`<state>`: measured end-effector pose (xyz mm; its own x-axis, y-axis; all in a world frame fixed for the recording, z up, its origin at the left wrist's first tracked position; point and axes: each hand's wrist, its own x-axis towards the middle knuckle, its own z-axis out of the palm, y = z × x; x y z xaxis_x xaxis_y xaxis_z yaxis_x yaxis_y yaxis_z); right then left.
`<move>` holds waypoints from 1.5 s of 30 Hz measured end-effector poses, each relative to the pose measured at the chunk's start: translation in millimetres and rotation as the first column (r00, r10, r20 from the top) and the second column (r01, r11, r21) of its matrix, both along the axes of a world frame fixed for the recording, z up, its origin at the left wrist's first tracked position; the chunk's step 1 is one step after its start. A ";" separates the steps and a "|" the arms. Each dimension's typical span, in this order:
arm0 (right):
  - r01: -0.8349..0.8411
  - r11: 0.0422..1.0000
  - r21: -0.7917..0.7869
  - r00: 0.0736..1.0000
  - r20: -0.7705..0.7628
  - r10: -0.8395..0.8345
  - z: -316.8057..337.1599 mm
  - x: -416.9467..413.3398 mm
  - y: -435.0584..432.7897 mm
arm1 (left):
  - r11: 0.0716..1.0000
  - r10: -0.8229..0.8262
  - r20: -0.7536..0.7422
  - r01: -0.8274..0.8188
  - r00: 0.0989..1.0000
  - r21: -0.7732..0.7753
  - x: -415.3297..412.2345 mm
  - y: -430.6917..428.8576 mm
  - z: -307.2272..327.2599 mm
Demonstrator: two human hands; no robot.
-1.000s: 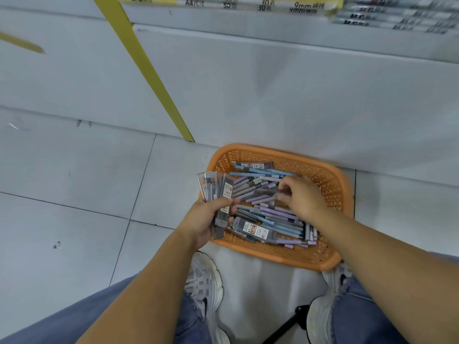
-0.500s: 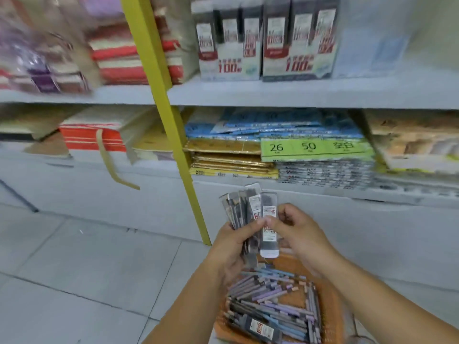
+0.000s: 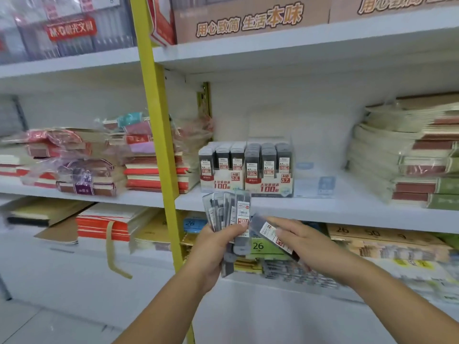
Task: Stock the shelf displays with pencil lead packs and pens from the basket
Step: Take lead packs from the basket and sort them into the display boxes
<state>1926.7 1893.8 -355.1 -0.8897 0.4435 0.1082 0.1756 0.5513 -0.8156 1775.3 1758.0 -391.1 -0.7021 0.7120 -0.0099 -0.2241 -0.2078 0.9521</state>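
My left hand (image 3: 213,247) grips a fan of packs (image 3: 229,212); right hand (image 3: 305,244) pinches one pack (image 3: 270,232) just right of it, near the shelf (image 3: 323,209) edge. Displays (image 3: 246,170) farther back hold stock already — none of mine placed yet, I judge; basket and pens out of view

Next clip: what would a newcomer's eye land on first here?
The left hand at centre grips a fan of lead packs, while the right hand holds one tilted pack beside it. Just above, on the middle shelf, stand two display boxes filled with matching packs, right of a bright yellow upright.
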 end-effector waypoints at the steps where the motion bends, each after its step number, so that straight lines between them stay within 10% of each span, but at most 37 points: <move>1: -0.012 1.000 0.005 1.000 -0.006 0.012 3.9 -1.5 3.3 | 1.000 0.014 0.010 -0.015 1.000 0.015 -2.7 1.5 -0.7; 10: 0.129 0.954 -0.270 0.905 -0.361 -0.225 5.4 -19.8 27.6 | 0.999 0.037 -0.032 -0.037 0.999 -0.003 -23.5 15.6 -4.5; 22: 0.013 0.940 -0.340 0.883 -0.438 -0.170 6.3 -43.0 20.8 | 0.994 0.100 0.041 -0.101 0.994 0.027 -36.3 20.6 -12.6; 31: 0.232 0.973 -0.002 0.737 -0.653 -0.177 72.8 -76.1 17.9 | 0.972 0.207 0.099 -0.216 0.973 0.092 -56.8 15.1 1.2; 39: 0.264 0.721 0.641 0.939 -0.341 -0.040 128.7 -162.5 20.6 | 0.956 0.252 0.095 -0.263 0.963 0.129 -94.5 0.1 1.8; 45: 0.227 0.807 0.546 0.959 -0.268 -0.089 140.3 -186.6 28.6 | 0.966 0.173 0.145 -0.196 0.974 0.166 -108.2 -8.3 3.0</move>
